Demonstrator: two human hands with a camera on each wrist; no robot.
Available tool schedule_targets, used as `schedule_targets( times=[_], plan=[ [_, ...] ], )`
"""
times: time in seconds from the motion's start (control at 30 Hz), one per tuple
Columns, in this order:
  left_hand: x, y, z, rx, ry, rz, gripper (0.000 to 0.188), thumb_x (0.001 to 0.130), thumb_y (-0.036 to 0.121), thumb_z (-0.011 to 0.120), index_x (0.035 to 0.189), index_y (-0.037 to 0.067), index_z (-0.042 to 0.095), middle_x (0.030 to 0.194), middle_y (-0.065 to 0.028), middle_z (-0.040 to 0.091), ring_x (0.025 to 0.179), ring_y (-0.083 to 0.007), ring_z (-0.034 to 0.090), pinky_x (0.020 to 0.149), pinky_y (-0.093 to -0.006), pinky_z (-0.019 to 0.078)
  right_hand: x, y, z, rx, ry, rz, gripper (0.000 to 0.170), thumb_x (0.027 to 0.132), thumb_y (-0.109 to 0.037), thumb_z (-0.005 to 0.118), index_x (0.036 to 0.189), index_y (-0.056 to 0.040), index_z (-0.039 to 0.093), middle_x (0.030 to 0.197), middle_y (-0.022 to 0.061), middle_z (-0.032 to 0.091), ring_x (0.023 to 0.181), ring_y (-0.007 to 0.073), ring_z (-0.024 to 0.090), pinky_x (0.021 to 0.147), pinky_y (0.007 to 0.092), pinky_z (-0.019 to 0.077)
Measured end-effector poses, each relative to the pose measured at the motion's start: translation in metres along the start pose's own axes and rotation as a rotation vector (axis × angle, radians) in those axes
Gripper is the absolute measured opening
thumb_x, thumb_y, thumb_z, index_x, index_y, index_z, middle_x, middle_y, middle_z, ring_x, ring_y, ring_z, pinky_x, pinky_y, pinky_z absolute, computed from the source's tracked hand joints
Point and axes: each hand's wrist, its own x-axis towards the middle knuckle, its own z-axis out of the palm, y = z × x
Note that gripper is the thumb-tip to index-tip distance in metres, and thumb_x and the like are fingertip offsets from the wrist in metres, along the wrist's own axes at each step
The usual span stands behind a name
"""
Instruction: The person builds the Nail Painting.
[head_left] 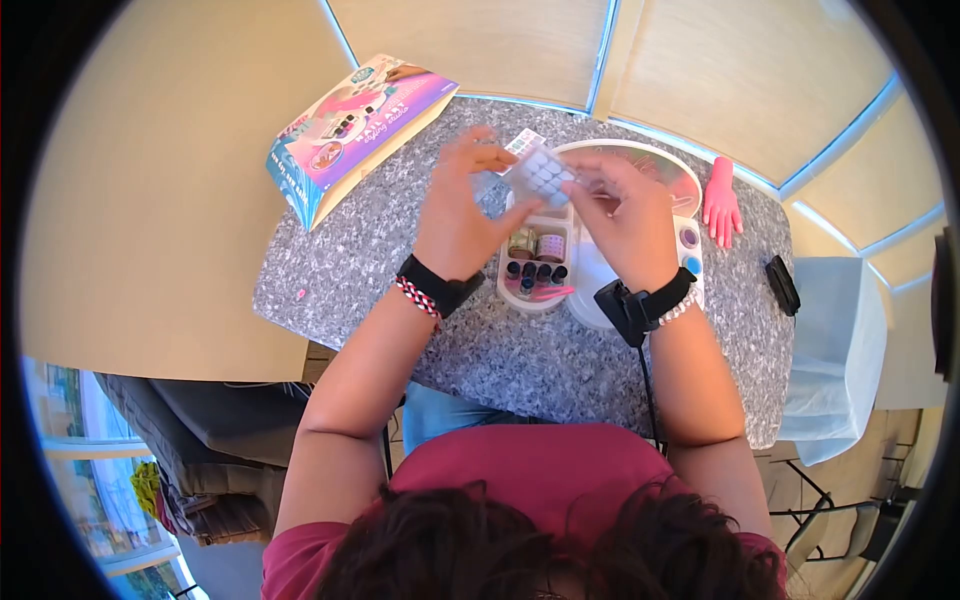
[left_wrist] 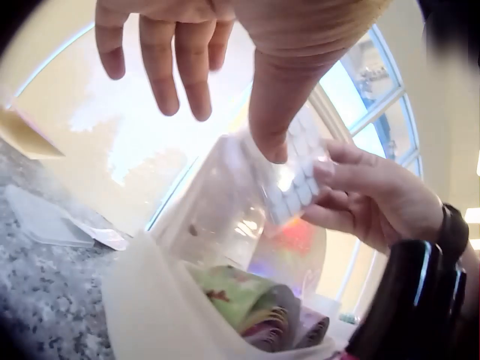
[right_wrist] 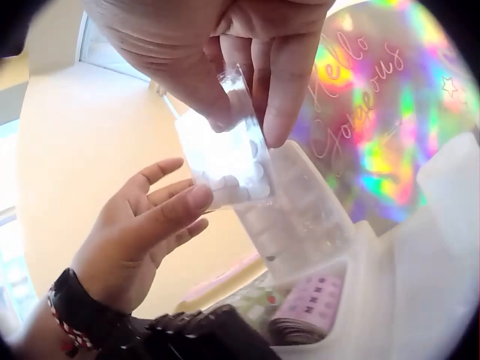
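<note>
My right hand (head_left: 640, 220) pinches a small clear plastic packet (head_left: 545, 178) between thumb and fingers. White round pieces sit in rows inside the packet. On its other side is my left hand (head_left: 455, 215), fingers spread and mostly straight, the thumb (left_wrist: 274, 135) overlapping the packet's edge. Both hands are raised above a white nail art case (head_left: 532, 306). One compartment holds rolls of patterned strips (right_wrist: 307, 304), and small dark-capped bottles (head_left: 540, 273) stand in front of them. Behind the hands rises the case's rounded lid with a shiny rainbow panel (right_wrist: 367, 105).
A purple and blue nail art box (head_left: 365, 135) stands at the back left of the speckled table (head_left: 500, 375). To the right of the case lie a pink model hand (head_left: 722, 205) and a black object (head_left: 783, 285). A small printed card (head_left: 525, 142) is behind my left hand.
</note>
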Motion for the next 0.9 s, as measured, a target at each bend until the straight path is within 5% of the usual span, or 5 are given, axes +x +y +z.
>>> schedule_targets(
  times=[0.1,0.17,0.47,0.57,0.9],
  plan=[
    [0.002,-0.039,-0.002,-0.033,-0.054,-0.226,0.046,0.088,0.015,0.091,0.128,0.004,0.071,0.125,-0.0132,0.077,0.117,-0.0260,0.074,0.103,-0.0392,0.0569,0.005,0.020,-0.007,-0.249,0.008,-0.103,0.028,0.097,-0.002,0.077,0.124,-0.0065,0.078,0.112,0.0137,0.079,0.098,0.0235,0.079,0.085,0.0315,0.0646],
    [0.002,-0.055,0.000,-0.203,-0.320,-0.419,0.030,0.096,0.013,0.084,0.124,0.003,0.077,0.119,-0.0104,0.081,0.115,-0.0217,0.076,0.104,-0.0377,0.0565,0.006,0.030,-0.005,-0.337,-0.020,-0.176,0.030,0.095,0.001,0.076,0.123,-0.0073,0.078,0.106,0.0140,0.078,0.096,0.0294,0.078,0.084,0.0343,0.0654],
    [0.001,-0.066,0.018,-0.269,-0.300,-0.369,0.026,0.103,0.013,0.077,0.124,0.000,0.075,0.115,-0.0113,0.083,0.112,-0.0187,0.077,0.100,-0.0354,0.0572,0.002,0.038,0.008,-0.391,0.018,0.011,0.011,0.092,-0.002,0.079,0.103,-0.0038,0.077,0.105,0.0142,0.075,0.095,0.0286,0.077,0.079,0.0381,0.0654],
    [0.002,-0.067,0.019,-0.218,-0.329,-0.395,0.025,0.104,0.014,0.076,0.125,0.000,0.074,0.116,-0.0114,0.083,0.108,-0.0177,0.076,0.097,-0.0352,0.0578,0.000,0.044,0.010,-0.397,0.050,-0.099,0.007,0.092,-0.005,0.079,0.099,-0.0051,0.079,0.100,0.0138,0.075,0.093,0.0301,0.076,0.078,0.0406,0.0632],
    [0.010,-0.076,0.005,-0.185,-0.313,-0.460,0.024,0.104,0.020,0.077,0.122,0.005,0.079,0.116,-0.0107,0.083,0.107,-0.0181,0.078,0.098,-0.0343,0.0577,-0.001,0.040,0.002,-0.600,0.015,-0.078,0.016,0.095,-0.010,0.074,0.105,-0.0111,0.085,0.101,0.0130,0.079,0.093,0.0334,0.074,0.083,0.0455,0.0596]
  ],
)
